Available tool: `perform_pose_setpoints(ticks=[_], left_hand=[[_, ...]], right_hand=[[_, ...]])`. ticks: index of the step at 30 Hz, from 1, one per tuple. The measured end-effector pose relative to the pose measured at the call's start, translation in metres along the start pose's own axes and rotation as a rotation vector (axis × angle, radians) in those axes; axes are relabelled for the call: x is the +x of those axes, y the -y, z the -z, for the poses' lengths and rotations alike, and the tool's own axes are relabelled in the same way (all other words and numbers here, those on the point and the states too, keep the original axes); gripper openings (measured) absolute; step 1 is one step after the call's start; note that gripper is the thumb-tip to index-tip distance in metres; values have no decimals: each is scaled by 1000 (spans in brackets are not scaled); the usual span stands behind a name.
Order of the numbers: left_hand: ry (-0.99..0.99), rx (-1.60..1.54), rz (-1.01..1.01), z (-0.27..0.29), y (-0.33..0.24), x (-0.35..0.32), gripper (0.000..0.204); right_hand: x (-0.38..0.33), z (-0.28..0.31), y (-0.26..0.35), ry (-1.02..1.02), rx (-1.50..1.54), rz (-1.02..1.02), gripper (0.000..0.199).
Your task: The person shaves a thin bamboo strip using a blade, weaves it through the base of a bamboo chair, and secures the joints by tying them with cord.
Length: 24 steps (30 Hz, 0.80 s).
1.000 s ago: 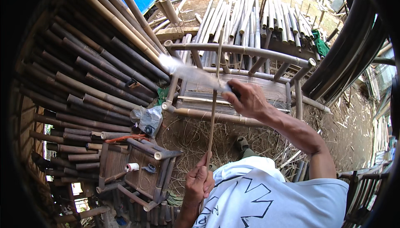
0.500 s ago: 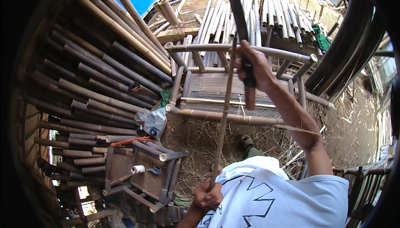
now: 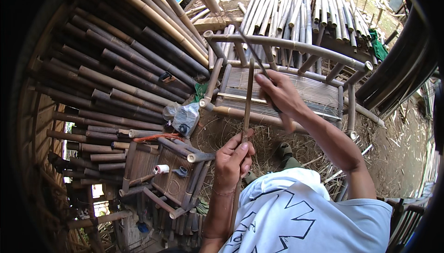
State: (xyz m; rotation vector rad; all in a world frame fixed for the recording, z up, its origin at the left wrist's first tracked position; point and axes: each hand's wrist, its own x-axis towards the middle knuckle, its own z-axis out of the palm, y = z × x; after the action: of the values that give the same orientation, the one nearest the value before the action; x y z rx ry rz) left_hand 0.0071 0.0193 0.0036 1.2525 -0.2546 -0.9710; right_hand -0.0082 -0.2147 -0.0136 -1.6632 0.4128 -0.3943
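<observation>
My left hand is closed around a long, narrow bamboo strip. The strip stands nearly upright, its top end over the bamboo bench and its lower part running down beside my forearm and shirt. A machete is gripped in my right hand, just right of the strip's upper part. Its blade shows nearly edge-on and slants up and left, passing close to the strip's top; I cannot tell whether they touch. Part of the dark handle shows below my fingers.
Ahead stands a bamboo bench with a slatted seat. A small bamboo stool at lower left bears a white-and-red roll. Dark bamboo poles are stacked left, beside a clear plastic bag. Cut poles lie beyond the bench.
My left hand has moved up and now grips the strip farther from its lower end. My right hand has come lower, and the machete blade has turned edge-on and tipped leftward. The view has shifted.
</observation>
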Motion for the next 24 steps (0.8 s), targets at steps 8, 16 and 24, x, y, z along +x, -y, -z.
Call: perform_pose_setpoints(ticks=[8,16,24], left_hand=[[23,-114,-86,15,4,-3,41],[-106,34,-108,8,5,-5,45],[-180,113,-97,7,5,-4,30]], right_hand=[[-82,19,-24,245,-739,379,53],[-93,22,-23,388,-768,320,54],[-93,11,-33,83,-846,573,55]])
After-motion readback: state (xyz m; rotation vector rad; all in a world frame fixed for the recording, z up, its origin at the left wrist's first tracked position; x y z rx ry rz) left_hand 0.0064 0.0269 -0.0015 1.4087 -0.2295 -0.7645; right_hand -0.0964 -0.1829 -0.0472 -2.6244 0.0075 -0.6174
